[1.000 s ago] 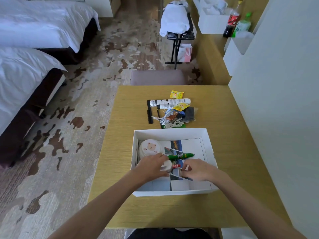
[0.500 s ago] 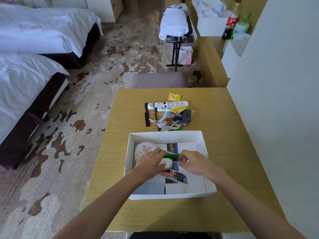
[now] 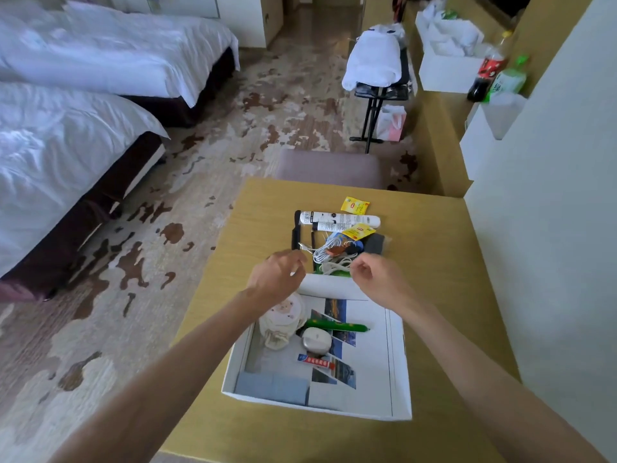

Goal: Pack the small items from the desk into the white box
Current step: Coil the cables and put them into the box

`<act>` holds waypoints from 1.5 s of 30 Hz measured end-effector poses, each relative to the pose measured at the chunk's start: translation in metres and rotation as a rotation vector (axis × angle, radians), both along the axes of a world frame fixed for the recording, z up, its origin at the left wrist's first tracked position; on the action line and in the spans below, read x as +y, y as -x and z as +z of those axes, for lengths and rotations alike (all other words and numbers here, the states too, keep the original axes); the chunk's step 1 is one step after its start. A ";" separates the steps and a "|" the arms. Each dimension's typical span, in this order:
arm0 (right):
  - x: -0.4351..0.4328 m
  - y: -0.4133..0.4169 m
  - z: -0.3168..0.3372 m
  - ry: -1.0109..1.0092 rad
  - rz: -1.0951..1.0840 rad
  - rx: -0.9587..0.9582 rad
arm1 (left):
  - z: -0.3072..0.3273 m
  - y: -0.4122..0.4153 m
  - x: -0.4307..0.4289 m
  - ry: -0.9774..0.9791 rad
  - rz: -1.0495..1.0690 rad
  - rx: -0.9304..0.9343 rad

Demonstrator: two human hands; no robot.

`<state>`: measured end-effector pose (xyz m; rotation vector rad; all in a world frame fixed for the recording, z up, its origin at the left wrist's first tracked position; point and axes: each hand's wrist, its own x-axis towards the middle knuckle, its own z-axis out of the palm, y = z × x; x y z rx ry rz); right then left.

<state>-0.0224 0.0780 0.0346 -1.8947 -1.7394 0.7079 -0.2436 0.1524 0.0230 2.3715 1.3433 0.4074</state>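
L hand [image 3: 280, 275] & R hand [image 3: 374, 277] both empty, fingers loosely curled, over far wall of white box [image 3: 399, 362]; under the wrists, packed: bear pouch [image 3: 283, 320], green pen [image 3: 337, 326], pale case [image 3: 316, 340]; just ahead on worktop [image 3: 434, 262], unpacked: cable [image 3: 329, 252], tubes [image 3: 337, 218], comb [image 3: 296, 228], sachets [image 3: 354, 205]; approx. half done.

Two white-made beds [image 3: 60, 152] at left, on blotched carpet [image 3: 253, 105]. Padded stool [image 3: 329, 168] at centre — black folding rack [image 3: 375, 98] beyond it, bearing a white bundle [image 3: 372, 60]. Cola bottle [image 3: 486, 73] and green bottle [image 3: 508, 78] side by side, far right.
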 end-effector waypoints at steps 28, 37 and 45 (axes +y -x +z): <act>0.135 -0.033 -0.103 0.180 0.072 -0.528 | -0.102 -0.092 0.146 0.279 -0.219 0.368; 0.124 -0.037 -0.075 0.103 -0.333 0.122 | -0.110 -0.106 0.147 0.289 -0.172 0.462; 0.090 -0.038 -0.032 0.124 -0.617 1.086 | -0.093 -0.093 0.141 0.505 0.009 0.088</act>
